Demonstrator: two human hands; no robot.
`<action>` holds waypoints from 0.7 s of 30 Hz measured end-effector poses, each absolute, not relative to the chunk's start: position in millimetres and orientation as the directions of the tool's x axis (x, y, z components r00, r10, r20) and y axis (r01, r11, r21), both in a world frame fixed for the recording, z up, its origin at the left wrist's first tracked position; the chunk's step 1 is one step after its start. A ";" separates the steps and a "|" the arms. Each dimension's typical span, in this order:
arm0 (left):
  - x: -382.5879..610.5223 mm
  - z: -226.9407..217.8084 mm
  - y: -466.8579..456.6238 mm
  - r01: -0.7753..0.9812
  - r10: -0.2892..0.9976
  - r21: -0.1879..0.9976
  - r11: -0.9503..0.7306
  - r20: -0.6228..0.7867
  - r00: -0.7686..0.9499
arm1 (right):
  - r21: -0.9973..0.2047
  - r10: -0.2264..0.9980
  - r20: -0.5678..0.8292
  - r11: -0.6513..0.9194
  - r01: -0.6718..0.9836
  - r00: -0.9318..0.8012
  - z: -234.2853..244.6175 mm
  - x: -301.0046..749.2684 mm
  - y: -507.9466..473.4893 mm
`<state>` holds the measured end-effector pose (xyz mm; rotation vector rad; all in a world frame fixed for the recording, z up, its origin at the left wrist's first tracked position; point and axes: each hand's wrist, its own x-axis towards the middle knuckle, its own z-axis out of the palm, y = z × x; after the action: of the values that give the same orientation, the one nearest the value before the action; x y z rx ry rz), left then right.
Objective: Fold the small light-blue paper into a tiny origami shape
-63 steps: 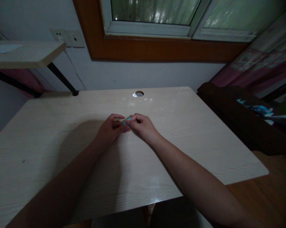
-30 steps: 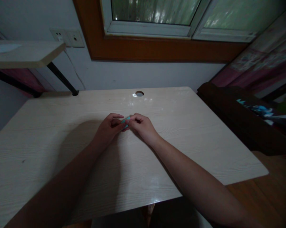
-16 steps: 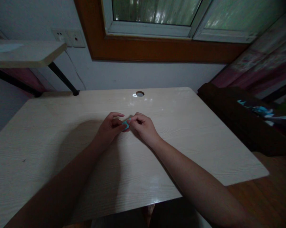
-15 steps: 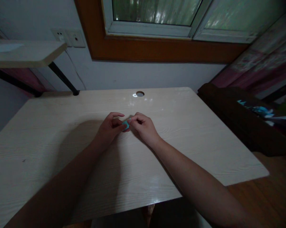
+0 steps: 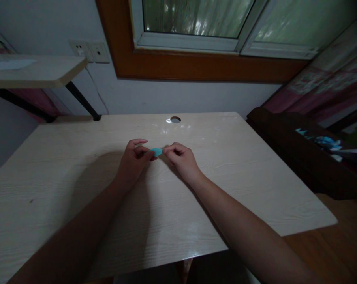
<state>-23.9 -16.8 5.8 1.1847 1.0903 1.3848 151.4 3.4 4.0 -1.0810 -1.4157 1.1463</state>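
Between my hands, over the middle of the pale wood-grain table (image 5: 107,221), is a small turquoise piece (image 5: 157,152) that looks like folded paper. My left hand (image 5: 136,156) pinches its left end between thumb and fingers, with the index finger raised off it. At the right end, the fingertips of my right hand (image 5: 178,154) are closed on its edge. Fingers cover both ends, so its full shape is hidden.
A round cable hole (image 5: 175,120) lies near the table's back edge. On the left a raised shelf (image 5: 42,75) stands on black legs. Behind are wall sockets (image 5: 91,52) and a window (image 5: 190,43). Dark furniture (image 5: 288,150) with clutter stands at the right.
The hands have drawn slightly apart, the left one shifting a little left. More of the turquoise piece shows, now stretched out lengthwise between the fingers. The camera view has tilted slightly upward.
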 end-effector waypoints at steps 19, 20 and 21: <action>-28.9 -5.3 -16.4 0.161 0.973 0.959 -0.232 0.229 0.037 | -0.997 0.942 0.029 0.051 0.057 -0.335 -2.4 156.4 5.5; -29.0 -5.1 -16.0 0.164 0.974 0.960 -0.228 0.225 0.032 | -0.998 0.941 0.024 0.045 0.053 -0.338 -2.8 156.8 5.8; -29.1 -4.8 -15.7 0.160 0.976 0.963 -0.219 0.216 0.031 | -0.998 0.940 0.021 0.040 0.051 -0.342 -3.2 157.2 6.2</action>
<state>-29.1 -15.7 -4.8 1.5012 1.2070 1.2785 157.2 6.2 -3.2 -1.0430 -1.5206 1.4091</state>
